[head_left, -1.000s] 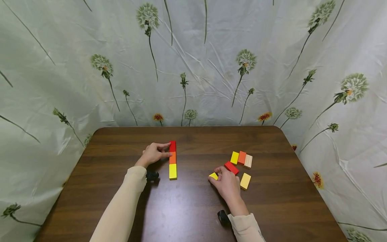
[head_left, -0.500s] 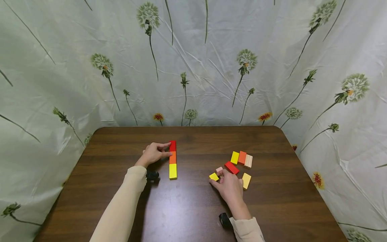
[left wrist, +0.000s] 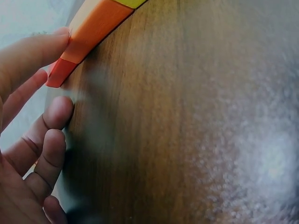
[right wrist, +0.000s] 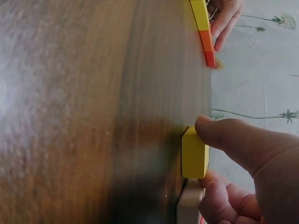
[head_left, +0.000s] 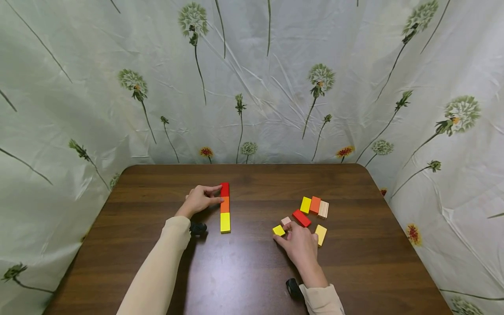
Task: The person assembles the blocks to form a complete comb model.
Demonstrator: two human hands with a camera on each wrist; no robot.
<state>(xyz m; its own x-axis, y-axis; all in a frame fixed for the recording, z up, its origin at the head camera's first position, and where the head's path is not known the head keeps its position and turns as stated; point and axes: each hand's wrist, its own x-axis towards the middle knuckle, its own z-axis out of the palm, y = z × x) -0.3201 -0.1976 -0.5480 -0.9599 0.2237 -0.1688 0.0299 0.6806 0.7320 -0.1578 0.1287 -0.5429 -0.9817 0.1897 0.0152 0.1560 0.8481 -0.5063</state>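
Through my head camera I see a brown wooden table [head_left: 252,271] with a straight row [head_left: 225,204] of three blocks laid end to end, running away from the person: a red end block [head_left: 225,190] farthest, an orange middle block [head_left: 225,207], and a yellow near block [head_left: 225,223] closest.

The left hand [head_left: 197,201] is just left of the row, thumb and forefinger stretched out and parted. The thumb touches the side of the orange middle block; the forefinger reaches the red end block. My left wrist camera shows its other fingers loosely bent.

The right hand [head_left: 301,245], well right of the row, pinches a small yellow block [head_left: 278,230] between thumb and fingers. That block is about level with the row's near end. A pinkish block [head_left: 285,221] lies just beside it.

Farther right of the row, a loose red block [head_left: 301,218] lies slanted, level with the yellow near block. Level with the row's middle, three lie side by side: a bright yellow block [head_left: 305,205], a loose orange block [head_left: 315,204] and a striped wooden block [head_left: 323,209]. A pale yellow block [head_left: 322,234], partly hidden by the right hand, lies right of the row's near end.

Beyond the row hangs pale cloth [head_left: 275,118] printed with dandelions.
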